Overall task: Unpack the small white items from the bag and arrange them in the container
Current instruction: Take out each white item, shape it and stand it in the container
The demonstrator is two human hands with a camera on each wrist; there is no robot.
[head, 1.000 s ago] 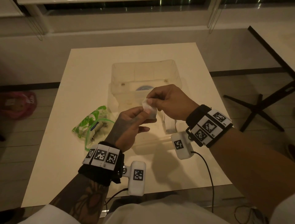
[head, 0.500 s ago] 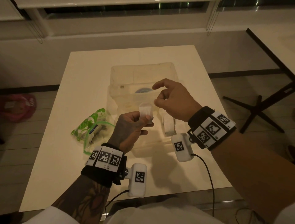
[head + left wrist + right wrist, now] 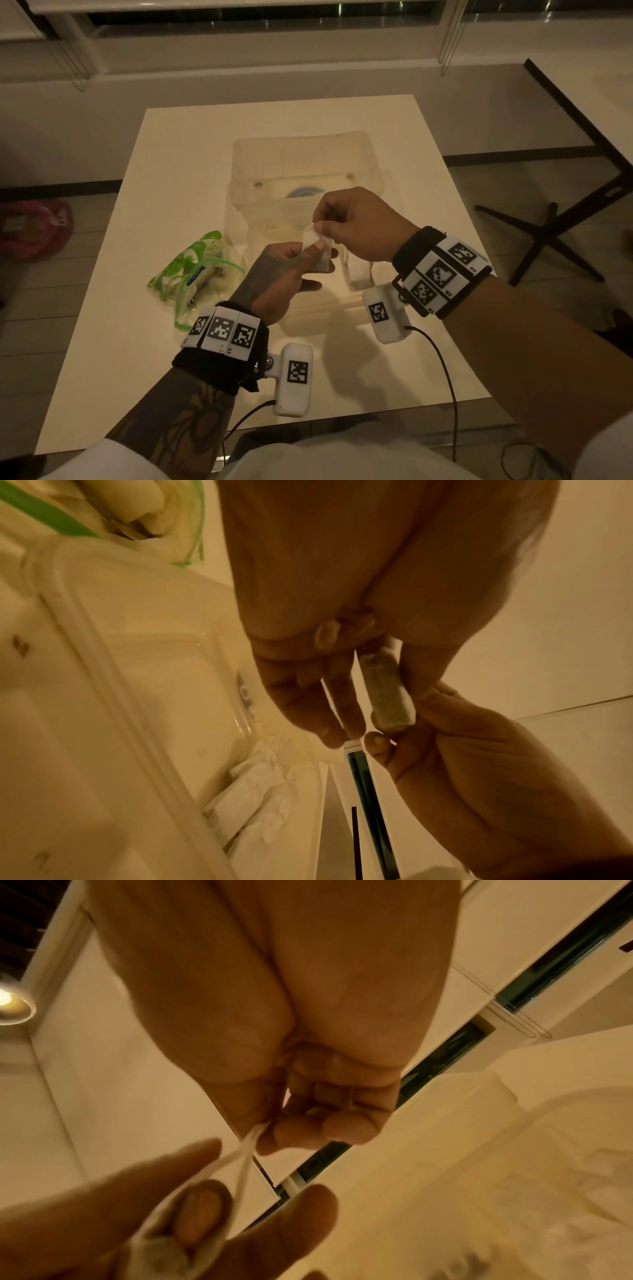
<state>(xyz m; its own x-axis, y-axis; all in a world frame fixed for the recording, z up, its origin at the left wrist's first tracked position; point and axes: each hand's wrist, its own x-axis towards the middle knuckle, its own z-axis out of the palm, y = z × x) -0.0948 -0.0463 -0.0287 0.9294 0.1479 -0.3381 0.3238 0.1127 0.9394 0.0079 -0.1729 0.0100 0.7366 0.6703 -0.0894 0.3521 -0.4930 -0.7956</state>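
Observation:
A small white packet (image 3: 315,241) is held upright between the thumb and fingers of my left hand (image 3: 308,253), above the near edge of the clear plastic container (image 3: 375,161). My right hand (image 3: 322,224) pinches the packet's top edge. The left wrist view shows the packet (image 3: 388,693) between both hands. In the right wrist view, thumb and forefinger pinch its thin top flap (image 3: 251,1137). Several white items (image 3: 358,270) stand at the container's near right end. The green-printed clear bag (image 3: 195,274) lies on the table left of the container, with more items inside.
The cream table (image 3: 137,342) holds only the bag and the container. On the floor at the left is a pink bag (image 3: 34,226). To the right stand a second table (image 3: 582,85) and a black chair base (image 3: 548,233). A wall with windows runs behind.
Half a second ago my right hand was lifted clear of the packet. It has come back down and pinches the packet's top edge again. The left hand has kept its hold.

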